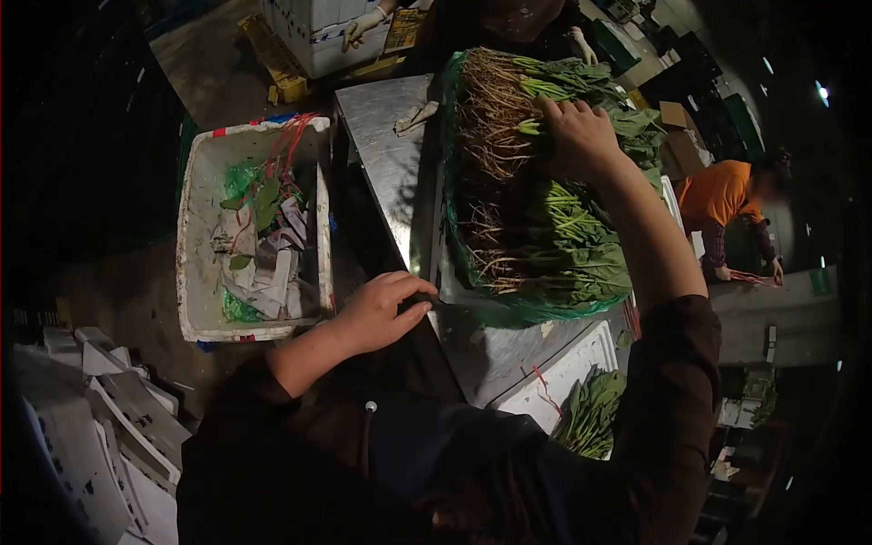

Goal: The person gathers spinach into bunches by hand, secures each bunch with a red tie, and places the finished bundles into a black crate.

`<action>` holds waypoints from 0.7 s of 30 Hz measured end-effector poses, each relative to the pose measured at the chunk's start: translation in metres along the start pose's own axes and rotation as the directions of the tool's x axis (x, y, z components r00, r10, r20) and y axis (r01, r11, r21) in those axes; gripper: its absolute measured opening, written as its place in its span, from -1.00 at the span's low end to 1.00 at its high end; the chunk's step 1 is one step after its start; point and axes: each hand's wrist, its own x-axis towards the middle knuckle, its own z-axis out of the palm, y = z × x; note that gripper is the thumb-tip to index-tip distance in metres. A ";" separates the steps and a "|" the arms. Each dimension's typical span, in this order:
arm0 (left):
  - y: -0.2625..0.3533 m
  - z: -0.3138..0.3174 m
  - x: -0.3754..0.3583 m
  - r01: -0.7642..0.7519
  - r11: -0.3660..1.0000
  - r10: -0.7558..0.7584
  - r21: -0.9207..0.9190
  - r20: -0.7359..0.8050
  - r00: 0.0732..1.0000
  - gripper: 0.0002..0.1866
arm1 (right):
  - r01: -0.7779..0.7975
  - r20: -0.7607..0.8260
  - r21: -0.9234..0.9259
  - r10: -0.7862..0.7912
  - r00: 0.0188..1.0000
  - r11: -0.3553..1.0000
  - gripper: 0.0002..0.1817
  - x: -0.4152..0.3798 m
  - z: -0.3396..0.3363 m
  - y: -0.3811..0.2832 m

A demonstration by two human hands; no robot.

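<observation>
Leafy greens with long brown roots [581, 245] lie in rows in a box lined with green plastic [459, 263], roots to the left and leaves to the right. My right hand [583, 141] rests on top of the greens in the upper rows, its fingers spread over the stems; the fingertips are partly hidden. At the box's lower left corner is my left hand [386, 309], thumb and fingers apart, with nothing in it. The box stands on a metal table [381, 127], where a crumpled glove [416, 118] lies.
A dirty white foam bin [186, 263] with paper scraps, leaves and red ties stands at left. White foam boxes [136, 409] are stacked lower left. More greens [590, 409] lie on a white foam lid [563, 368]. A person in orange [718, 195] bends at right; another's gloved hand [363, 29] shows at top.
</observation>
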 end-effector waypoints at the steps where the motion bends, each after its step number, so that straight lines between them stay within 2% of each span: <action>1: 0.001 0.001 0.001 0.004 1.000 -0.004 -0.002 0.004 1.000 -0.78 | -0.014 -0.022 -0.016 0.013 1.000 1.000 -0.20 -0.004 0.000 -0.003; 5: 0.006 0.002 0.007 -0.044 0.999 0.043 0.024 0.042 0.998 -0.77 | 0.022 -0.093 -0.084 -0.030 0.995 0.996 -0.23 0.001 0.022 -0.001; 7: 0.007 0.002 0.006 -0.047 0.999 0.045 0.024 0.048 0.998 -0.77 | 0.129 -0.427 -0.088 -0.155 0.891 0.988 -0.26 -0.002 0.036 0.002; 8: 0.004 0.004 0.005 -0.035 0.999 0.034 0.009 0.041 0.999 -0.76 | 0.129 -0.426 -0.087 -0.154 0.892 0.988 -0.26 -0.001 0.041 0.005; 10: 0.004 0.005 0.004 -0.022 1.000 0.022 -0.005 0.033 0.999 -0.76 | 0.024 -0.149 -0.001 -0.024 0.989 1.000 -0.32 -0.004 0.035 0.003; 11: 0.005 0.004 0.005 -0.020 1.000 0.020 0.003 0.041 0.999 -0.75 | 0.024 -0.148 0.002 -0.024 0.989 1.000 -0.32 -0.007 0.034 0.003; 13: 0.006 0.003 0.006 -0.018 1.000 0.018 0.012 0.050 0.999 -0.75 | 0.068 -0.264 0.061 -0.049 0.963 0.996 -0.53 -0.013 0.034 0.004; 14: 0.006 0.002 0.006 -0.009 1.000 0.008 0.014 0.065 0.998 -0.75 | 0.068 -0.264 0.063 -0.049 0.963 0.996 -0.53 -0.017 0.035 0.006; 16: 0.005 0.002 0.006 0.001 1.000 -0.002 0.015 0.082 0.997 -0.75 | 0.065 -0.446 0.118 -0.005 0.895 0.991 -0.54 -0.026 0.038 0.007; 17: 0.005 0.002 0.007 0.000 1.000 -0.001 0.015 0.077 0.997 -0.75 | 0.062 -0.445 0.119 -0.003 0.896 0.991 -0.54 -0.031 0.038 0.008; 19: 0.006 0.002 0.010 -0.001 1.000 0.000 0.012 0.080 0.997 -0.75 | 0.020 -0.555 0.255 0.130 0.821 0.967 -0.50 -0.041 0.034 0.012; 21: 0.010 0.002 0.014 -0.019 1.000 0.019 0.008 0.077 0.997 -0.74 | 0.004 -0.575 0.290 0.171 0.800 0.957 -0.46 -0.049 0.033 0.021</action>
